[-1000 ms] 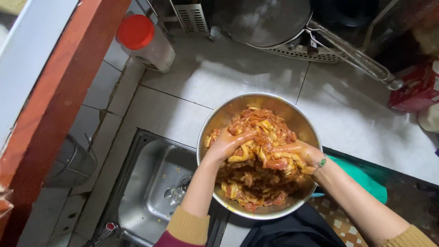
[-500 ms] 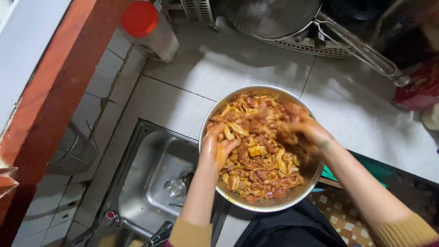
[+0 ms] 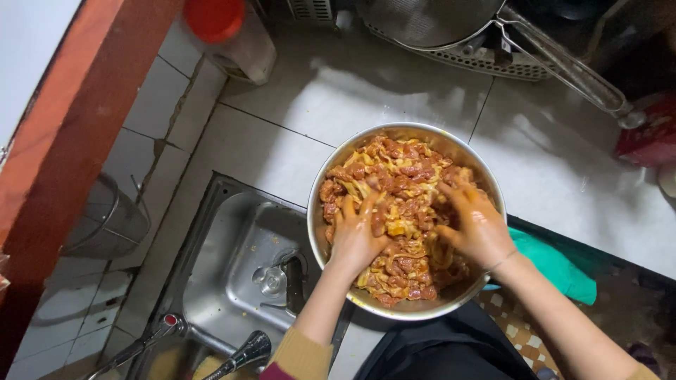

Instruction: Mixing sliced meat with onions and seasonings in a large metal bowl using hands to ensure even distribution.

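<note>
Meat mix (image 3: 398, 183) in a steel bowl (image 3: 331, 176), both hands pressed into it.

Reddish-orange seasoned pieces and pale strips fill the round metal bowl, which sits on the white tiled counter (image 3: 282, 134) at its front edge, just beside the steel sink (image 3: 232, 260). Left hand (image 3: 355, 236) lies flat on the near-left part of the mix, fingers spread wide and coated in sauce, holding nothing closed. Right hand (image 3: 479, 225) rests on the right side, fingers splayed and dug slightly into the pieces. A teal cloth (image 3: 556, 264) lies just beside the bowl's right rim. Behind, well apart, stand a red-lidded jar (image 3: 232, 32) and a wire strainer (image 3: 451, 35).
</note>
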